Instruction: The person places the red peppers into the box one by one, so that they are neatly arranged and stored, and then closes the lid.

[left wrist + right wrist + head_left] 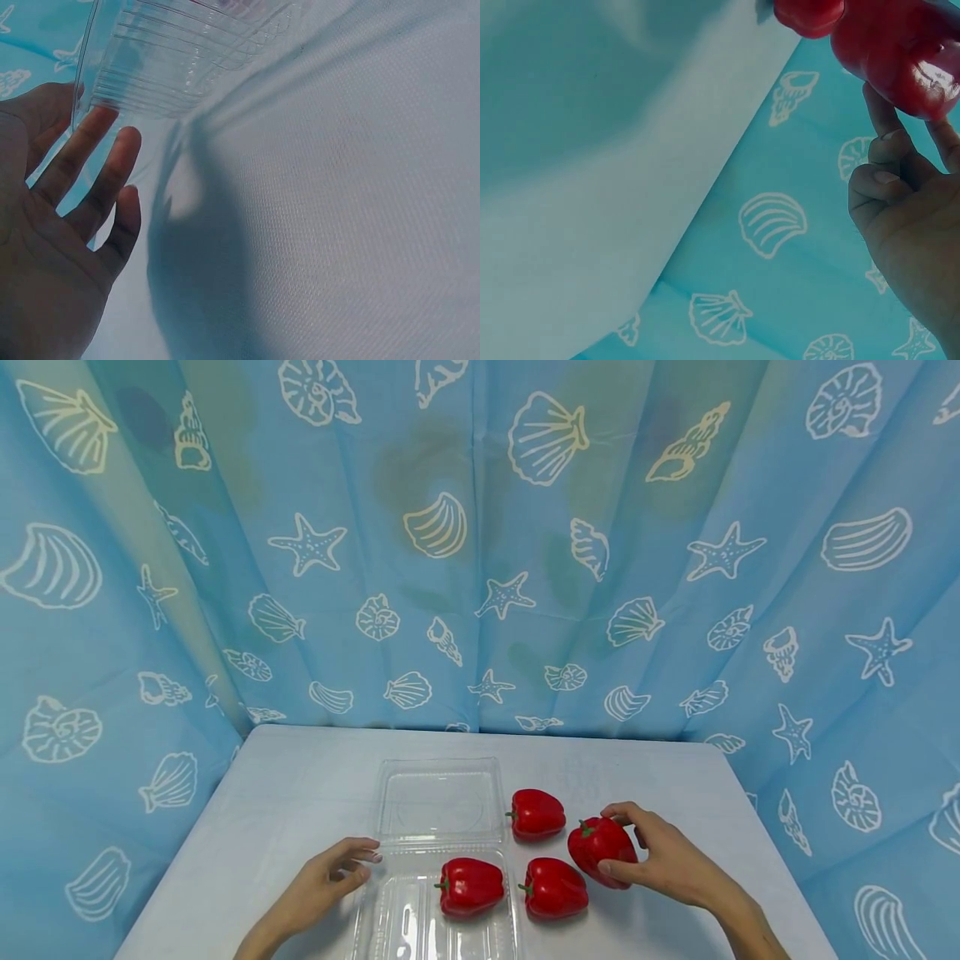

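In the head view, my right hand (656,856) grips a red bell pepper (600,850) between thumb and fingers, its green stem pointing left. The right wrist view shows the right hand (907,195) with fingertips against the shiny pepper (900,56). My left hand (326,881) is beside the left edge of a clear plastic clamshell box (412,846), fingers loosely bent and holding nothing. In the left wrist view, the left hand's fingers (82,154) overlap the ribbed side of the box (150,67). One bell pepper (471,887) lies inside the box's near half.
Right of the box, two more red bell peppers lie on the white table: one farther back (537,815) and one nearer (555,888). The box's lid (441,797) is folded open toward the back. A blue shell-patterned curtain (480,568) stands behind the table (300,777).
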### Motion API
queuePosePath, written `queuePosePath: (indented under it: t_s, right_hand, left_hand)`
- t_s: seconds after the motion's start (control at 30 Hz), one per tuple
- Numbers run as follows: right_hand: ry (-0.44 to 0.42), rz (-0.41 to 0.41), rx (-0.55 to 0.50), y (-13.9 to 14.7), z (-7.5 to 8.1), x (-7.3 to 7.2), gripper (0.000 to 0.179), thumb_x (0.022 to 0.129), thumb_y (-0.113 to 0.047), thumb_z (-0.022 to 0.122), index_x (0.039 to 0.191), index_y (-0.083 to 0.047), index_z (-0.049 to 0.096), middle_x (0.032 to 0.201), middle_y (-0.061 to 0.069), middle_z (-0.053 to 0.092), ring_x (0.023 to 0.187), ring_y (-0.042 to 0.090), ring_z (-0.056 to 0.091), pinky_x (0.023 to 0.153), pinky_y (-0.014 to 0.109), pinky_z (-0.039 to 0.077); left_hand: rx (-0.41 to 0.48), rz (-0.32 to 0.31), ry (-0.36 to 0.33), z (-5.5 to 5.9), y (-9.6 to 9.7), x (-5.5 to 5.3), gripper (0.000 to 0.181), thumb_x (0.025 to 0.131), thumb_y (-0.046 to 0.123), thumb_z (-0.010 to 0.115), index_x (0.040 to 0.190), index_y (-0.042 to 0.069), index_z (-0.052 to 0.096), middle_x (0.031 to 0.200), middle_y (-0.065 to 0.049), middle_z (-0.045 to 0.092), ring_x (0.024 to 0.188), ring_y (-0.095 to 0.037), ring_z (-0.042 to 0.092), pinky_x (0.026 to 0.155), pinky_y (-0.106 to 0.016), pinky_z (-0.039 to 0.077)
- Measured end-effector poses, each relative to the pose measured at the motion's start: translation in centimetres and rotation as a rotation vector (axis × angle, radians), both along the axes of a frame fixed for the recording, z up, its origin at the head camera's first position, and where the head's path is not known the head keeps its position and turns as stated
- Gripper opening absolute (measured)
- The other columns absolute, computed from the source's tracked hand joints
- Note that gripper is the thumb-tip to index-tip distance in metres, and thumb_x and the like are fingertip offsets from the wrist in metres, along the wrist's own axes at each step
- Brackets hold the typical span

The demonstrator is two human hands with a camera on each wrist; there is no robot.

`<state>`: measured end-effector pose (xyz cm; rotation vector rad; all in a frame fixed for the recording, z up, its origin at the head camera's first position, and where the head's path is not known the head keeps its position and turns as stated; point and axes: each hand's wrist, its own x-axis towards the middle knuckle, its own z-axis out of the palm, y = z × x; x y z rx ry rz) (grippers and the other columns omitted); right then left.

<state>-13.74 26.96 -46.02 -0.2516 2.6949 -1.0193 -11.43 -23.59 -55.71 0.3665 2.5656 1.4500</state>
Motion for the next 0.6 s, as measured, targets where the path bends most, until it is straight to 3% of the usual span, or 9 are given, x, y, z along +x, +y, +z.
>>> queuePosePath:
  t_s: [0.37,0.6]
  right_hand:
    - [0.015,0.021,0.000,-1.5,0.2,-0.1,0.090,0.062,-0.049,0.093,0.135,-0.016,0.052,0.130,0.008,0.059,0.112,0.029,0.054,0.074,0.040,0.060]
    - [0.018,0.038,-0.017,-2.4,0.2,0.0,0.090,0.061,-0.051,0.093,0.136,-0.019,0.052,0.132,0.005,0.059,0.111,0.027,0.055,0.075,0.039,0.060]
  left_hand:
    - [0.026,-0.012,0.009,0.0,-0.1,0.0,0.041,0.099,0.025,0.066,0.137,0.012,0.057,0.122,-0.004,0.069,0.109,-0.020,0.066,0.082,-0.027,0.053]
    - [0.020,-0.006,0.006,0.0,-0.1,0.1,0.041,0.099,0.026,0.066,0.137,0.012,0.057,0.122,-0.004,0.069,0.108,-0.015,0.066,0.082,-0.027,0.053]
